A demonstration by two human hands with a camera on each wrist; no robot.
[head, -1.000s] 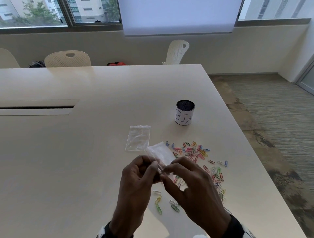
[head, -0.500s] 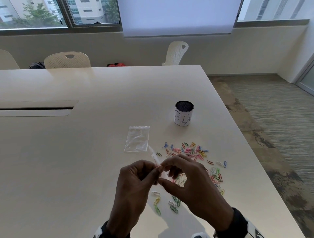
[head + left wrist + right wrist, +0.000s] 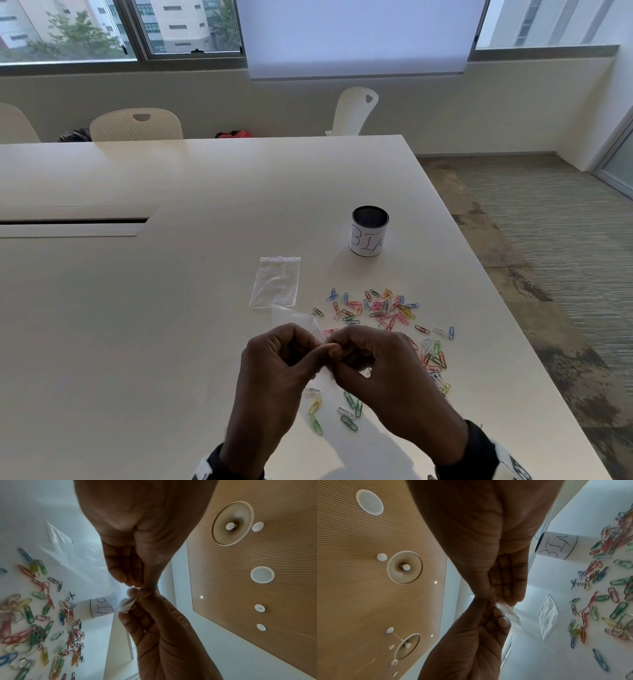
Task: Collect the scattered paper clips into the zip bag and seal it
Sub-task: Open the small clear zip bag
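Both hands are raised just above the white table (image 3: pixel 171 308) and meet at the fingertips. The left hand (image 3: pixel 274 370) and the right hand (image 3: pixel 387 377) each pinch the top edge of a small clear plastic zip bag (image 3: pixel 294 317), thumb against forefinger, one hand on each wall of the mouth as far as the wrist views show. The bag's body trails away from the fingertips, beyond the left hand, limp and creased. It appears empty; its mouth is hidden between the fingers, so whether it has parted cannot be told.

Handling, as a judgement: the film is very light, soft and slick, and will fold or cling to itself. Hold it only at the stiffer zip strip, one wall per hand, and pull apart gently. A grip lower on the body would likely collapse the opening.

The coloured wire paper clips (image 3: pixel 380 308) lie scattered on the table beyond and to the right of the right hand, with a few below both hands nearer the person. They are light, rigid and smooth, and some appear interlocked. They should gather best by sweeping or by pinching several together.

A second clear plastic bag (image 3: pixel 275 282) lies flat on the table beyond the left hand. A white-labelled cylindrical cup marked "BIN" (image 3: pixel 369 232) stands well beyond the right hand.
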